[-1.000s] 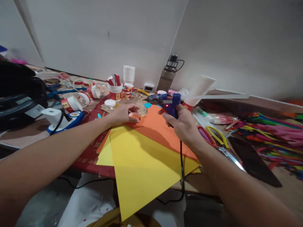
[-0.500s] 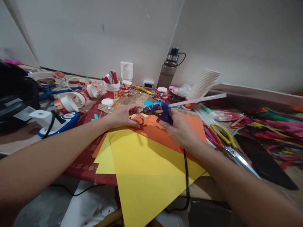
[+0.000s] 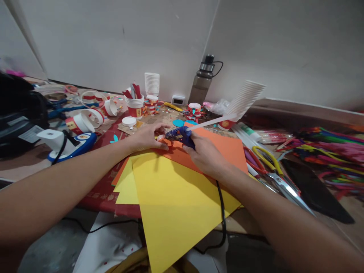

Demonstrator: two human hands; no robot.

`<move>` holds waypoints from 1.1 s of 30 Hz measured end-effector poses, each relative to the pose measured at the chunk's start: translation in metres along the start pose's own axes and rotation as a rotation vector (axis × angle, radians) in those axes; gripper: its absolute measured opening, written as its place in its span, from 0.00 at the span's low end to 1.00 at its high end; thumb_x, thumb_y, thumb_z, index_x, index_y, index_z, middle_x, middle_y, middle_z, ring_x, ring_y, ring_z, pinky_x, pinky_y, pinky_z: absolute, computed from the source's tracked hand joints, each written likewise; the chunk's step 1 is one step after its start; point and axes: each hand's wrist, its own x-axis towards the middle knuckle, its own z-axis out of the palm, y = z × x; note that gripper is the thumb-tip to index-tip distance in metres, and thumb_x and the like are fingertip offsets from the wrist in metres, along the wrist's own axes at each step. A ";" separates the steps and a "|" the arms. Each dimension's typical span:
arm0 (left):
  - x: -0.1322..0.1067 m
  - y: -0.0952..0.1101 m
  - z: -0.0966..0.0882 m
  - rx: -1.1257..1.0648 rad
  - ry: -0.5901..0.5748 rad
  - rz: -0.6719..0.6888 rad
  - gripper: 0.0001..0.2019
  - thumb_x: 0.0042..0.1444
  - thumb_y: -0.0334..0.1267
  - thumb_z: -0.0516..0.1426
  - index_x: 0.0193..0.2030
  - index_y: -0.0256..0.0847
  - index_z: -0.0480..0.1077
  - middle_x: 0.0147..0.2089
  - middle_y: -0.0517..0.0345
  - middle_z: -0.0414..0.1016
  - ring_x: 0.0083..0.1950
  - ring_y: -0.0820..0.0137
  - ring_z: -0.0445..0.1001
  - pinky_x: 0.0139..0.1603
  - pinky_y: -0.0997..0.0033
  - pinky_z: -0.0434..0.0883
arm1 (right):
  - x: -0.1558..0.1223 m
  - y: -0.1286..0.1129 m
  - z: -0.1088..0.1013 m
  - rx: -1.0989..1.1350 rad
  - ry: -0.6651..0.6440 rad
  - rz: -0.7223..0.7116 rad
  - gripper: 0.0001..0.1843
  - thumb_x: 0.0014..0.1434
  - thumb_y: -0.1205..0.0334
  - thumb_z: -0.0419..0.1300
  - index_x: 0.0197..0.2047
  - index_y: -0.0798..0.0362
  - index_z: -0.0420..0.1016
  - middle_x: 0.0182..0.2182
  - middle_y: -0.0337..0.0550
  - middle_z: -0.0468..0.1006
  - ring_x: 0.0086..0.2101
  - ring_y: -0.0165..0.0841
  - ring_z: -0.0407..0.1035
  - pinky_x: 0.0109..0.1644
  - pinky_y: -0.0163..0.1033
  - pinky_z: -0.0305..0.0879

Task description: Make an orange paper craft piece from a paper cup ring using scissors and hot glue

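Note:
My right hand (image 3: 202, 153) grips a blue glue gun (image 3: 179, 135) with a white glue stick jutting from its back. The gun's nozzle points down at a small paper ring (image 3: 164, 140) lying on an orange sheet (image 3: 222, 151). My left hand (image 3: 147, 137) pinches that ring and holds it against the sheet. A large yellow sheet (image 3: 173, 201) lies under the orange one and hangs over the table's front edge. The gun's black cord (image 3: 222, 212) runs down off the table.
Scissors (image 3: 270, 170) and a heap of coloured pipe cleaners (image 3: 327, 151) lie to the right. A leaning stack of paper cups (image 3: 243, 100), a water bottle (image 3: 203, 81) and cut red-and-white cups (image 3: 85, 119) crowd the back. A black bag (image 3: 19, 113) sits at far left.
My right hand has brought the glue gun down and to the left, from above the orange sheet to the paper ring. My left hand has stayed on the ring.

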 end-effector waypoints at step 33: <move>0.000 -0.002 0.002 -0.057 -0.036 -0.008 0.47 0.38 0.49 0.69 0.66 0.40 0.59 0.47 0.53 0.76 0.48 0.64 0.75 0.53 0.63 0.69 | -0.001 -0.009 0.000 -0.142 -0.013 0.024 0.19 0.63 0.63 0.54 0.57 0.55 0.70 0.52 0.54 0.77 0.48 0.46 0.72 0.49 0.46 0.67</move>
